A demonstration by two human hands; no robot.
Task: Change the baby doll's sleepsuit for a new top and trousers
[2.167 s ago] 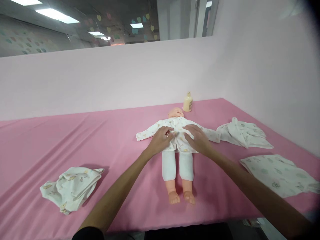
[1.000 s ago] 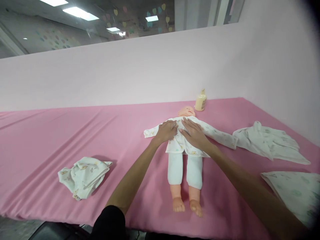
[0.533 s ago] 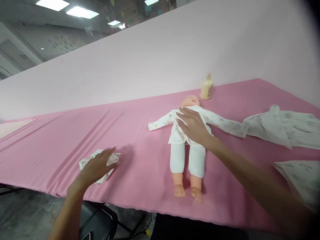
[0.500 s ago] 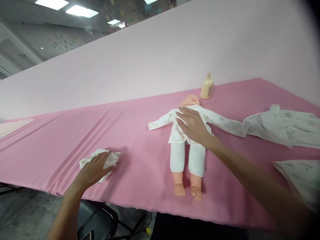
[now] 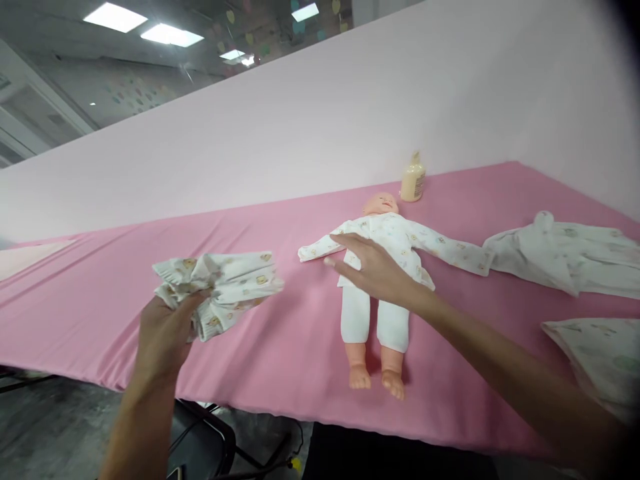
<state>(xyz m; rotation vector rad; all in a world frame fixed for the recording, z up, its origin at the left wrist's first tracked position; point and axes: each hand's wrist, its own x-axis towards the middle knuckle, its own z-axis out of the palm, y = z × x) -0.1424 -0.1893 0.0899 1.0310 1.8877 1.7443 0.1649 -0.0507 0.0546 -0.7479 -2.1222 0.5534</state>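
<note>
My left hand (image 5: 167, 327) is closed around a pair of small white baby pants (image 5: 240, 283) with a printed pattern and ribbed cuffs, held up off the table. My right hand (image 5: 373, 267) hovers over the doll's torso with its fingers stretched out and nothing in them. The baby doll (image 5: 359, 357) lies on its back, arms spread, head toward the wall. It wears a white patterned jacket (image 5: 395, 230) and plain white leggings (image 5: 356, 313), with bare feet. Part of the jacket front is hidden behind my right hand.
A pump bottle of cream-coloured liquid (image 5: 413, 180) stands beside the doll's head. White baby clothes (image 5: 565, 253) and another printed cloth (image 5: 600, 353) lie at the right on the pink-covered table (image 5: 280, 360). A white wall rises behind; a dark chair (image 5: 200, 433) stands below the front edge.
My left hand has picked the baby pants up off the table, and they now hang more unfolded. My right hand has lifted off the doll's chest and shifted slightly left and toward me.
</note>
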